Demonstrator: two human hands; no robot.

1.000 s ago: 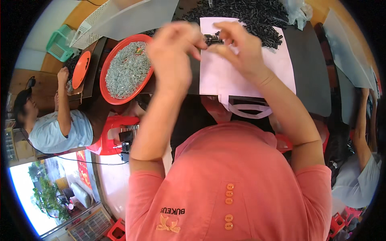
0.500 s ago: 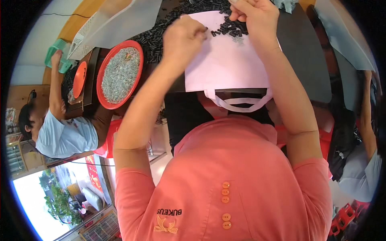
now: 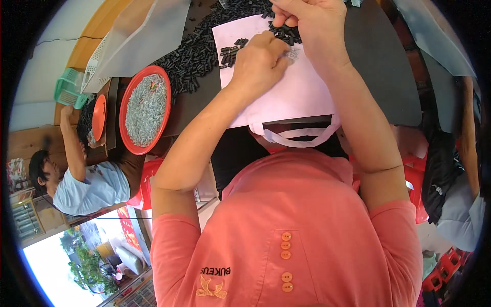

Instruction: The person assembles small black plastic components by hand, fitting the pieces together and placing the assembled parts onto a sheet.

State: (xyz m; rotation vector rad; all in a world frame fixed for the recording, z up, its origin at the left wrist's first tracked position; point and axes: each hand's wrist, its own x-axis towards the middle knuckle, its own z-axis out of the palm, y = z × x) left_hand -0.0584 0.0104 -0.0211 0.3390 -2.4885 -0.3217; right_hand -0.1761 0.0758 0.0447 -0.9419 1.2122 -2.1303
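A pale pink cloth bag (image 3: 279, 100) lies flat on the dark table, its handle loop hanging over the near edge. My left hand (image 3: 260, 60) rests over the bag, fingers curled down beside a few tiny silvery metal pieces (image 3: 293, 53); whatever its fingertips hold is hidden. Higher and to the right, my right hand (image 3: 318, 23) has thumb and finger pinched together near the top of the picture, and I cannot make out what is between them. Small black plastic pieces (image 3: 287, 35) lie between the hands. More black pieces (image 3: 230, 53) sit at the bag's left side.
Loose black pieces (image 3: 186, 66) spread widely across the table's left and far side. A red basin (image 3: 123, 115) full of small silvery pieces stands at the left. Another person (image 3: 92, 181) sits farther left by an orange dish (image 3: 100, 117). Translucent sheeting (image 3: 148, 38) rises at upper left.
My left hand has moved right, from the bag's left side to the metal pieces, uncovering black pieces there. My right hand stays pinched, and the whole view has shifted slightly.
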